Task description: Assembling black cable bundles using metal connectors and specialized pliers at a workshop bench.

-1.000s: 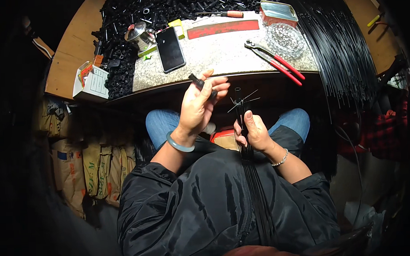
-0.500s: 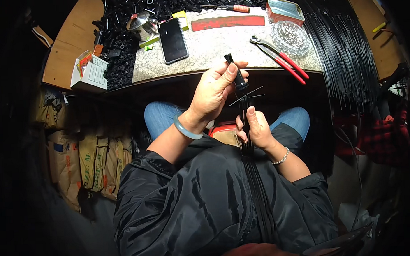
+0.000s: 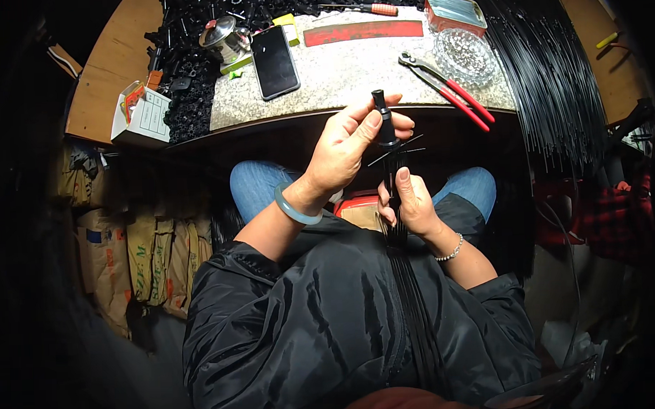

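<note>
My left hand [image 3: 343, 148], with a pale bangle on its wrist, pinches a black plastic tubular fitting [image 3: 385, 121] between thumb and fingers. The fitting stands nearly upright and narrows toward its top end. Just below it, my right hand [image 3: 414, 205] is closed around a bundle of thin black rods [image 3: 411, 295] that runs down over my dark jacket. A few rod ends splay out sideways between the two hands. Whether the fitting is joined to the rods inside the bundle I cannot tell.
On the worktop [image 3: 352, 77] lie a phone [image 3: 275, 63], red-handled pliers [image 3: 450, 92], a red strip [image 3: 363, 34] and a screwdriver [image 3: 378, 9]. A glass dish [image 3: 465, 57] stands beside a tin [image 3: 456, 12]. Black plastic parts [image 3: 182, 72] pile up left, long black rods [image 3: 546, 74] right.
My left hand has shifted slightly right and down, and the fitting in it has swung from tilted to more upright. My right hand keeps its grip on the rods.
</note>
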